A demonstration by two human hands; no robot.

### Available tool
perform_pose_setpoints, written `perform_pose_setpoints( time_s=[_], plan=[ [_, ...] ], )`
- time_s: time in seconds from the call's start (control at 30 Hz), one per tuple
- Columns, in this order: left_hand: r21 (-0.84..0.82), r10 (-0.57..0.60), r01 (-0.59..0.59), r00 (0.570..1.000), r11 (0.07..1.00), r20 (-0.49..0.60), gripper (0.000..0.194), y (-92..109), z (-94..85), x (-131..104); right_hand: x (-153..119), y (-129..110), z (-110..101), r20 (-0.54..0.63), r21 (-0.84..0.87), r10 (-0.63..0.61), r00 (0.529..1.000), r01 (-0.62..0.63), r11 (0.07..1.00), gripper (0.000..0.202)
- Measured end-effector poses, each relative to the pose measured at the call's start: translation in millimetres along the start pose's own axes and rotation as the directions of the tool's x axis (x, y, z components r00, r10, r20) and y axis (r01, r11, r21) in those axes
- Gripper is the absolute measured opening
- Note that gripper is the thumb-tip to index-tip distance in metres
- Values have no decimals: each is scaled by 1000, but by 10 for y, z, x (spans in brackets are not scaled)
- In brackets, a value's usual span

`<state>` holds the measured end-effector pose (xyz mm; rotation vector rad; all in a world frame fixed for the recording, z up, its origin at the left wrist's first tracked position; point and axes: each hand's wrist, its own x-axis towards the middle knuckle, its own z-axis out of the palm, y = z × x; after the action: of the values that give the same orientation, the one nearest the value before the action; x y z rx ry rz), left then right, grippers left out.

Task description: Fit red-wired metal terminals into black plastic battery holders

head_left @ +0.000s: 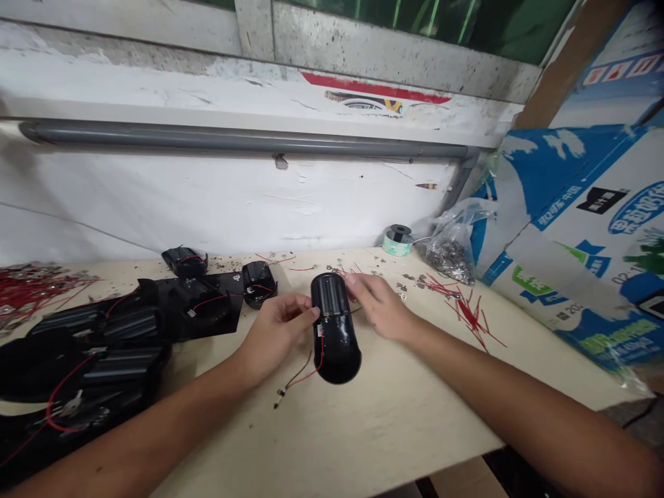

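Note:
An oblong black plastic housing (337, 332) with a ribbed upper part and a rounded lower end is held just over the table. My left hand (280, 328) grips its left side, thumb on the front edge. At the upper right edge, my right hand (378, 301) is closed on the housing, its fingertips partly hidden behind it. A small white connector (320, 330) sits on the left of the housing. From there a red and a dark wire (298, 377) hang down to small metal ends below my left hand.
Several similar black housings (122, 321) with red wires lie at left, near a heap of red wires (36, 294). A tape roll (397, 242), a clear bag of metal pieces (451, 256) and loose red wires (469, 311) are at right. A blue-white carton (586, 242) borders the table.

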<state>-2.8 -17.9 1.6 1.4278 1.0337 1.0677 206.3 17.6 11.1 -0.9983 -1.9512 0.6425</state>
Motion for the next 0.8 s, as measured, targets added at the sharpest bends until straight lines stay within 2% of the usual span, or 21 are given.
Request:
perform_pose_setpoints(
  time_s=[0.07,0.2,0.3,0.4,0.5,0.6,0.7,0.8],
  plan=[
    [106,21,-11,996,994,-89,19,7,1,-9,51,54,-124,-60,-145,36,998,-44,988,45],
    [316,55,6,982,949,-182,22,14,6,-28,74,167,-310,126,-415,92,988,-31,909,14],
    [430,85,8,977,903,-196,21,12,7,-34,51,234,-326,150,-551,109,983,-8,834,26],
    [422,108,-29,981,906,-164,22,-4,8,-45,43,283,-294,116,-647,132,984,-26,762,31],
    [430,115,-39,981,902,-153,27,-40,-2,-43,53,315,-273,91,-677,141,986,-43,735,24],
    [518,139,-22,972,855,-187,31,-88,-29,-11,62,333,-264,56,-665,141,988,-68,744,18],
    [565,152,-12,968,825,-201,35,-130,-52,24,68,333,-261,15,-612,130,991,-94,785,15],
    [526,165,-28,962,850,-215,34,-142,-52,35,92,313,-267,-105,-507,112,988,-150,849,15]
  ],
)
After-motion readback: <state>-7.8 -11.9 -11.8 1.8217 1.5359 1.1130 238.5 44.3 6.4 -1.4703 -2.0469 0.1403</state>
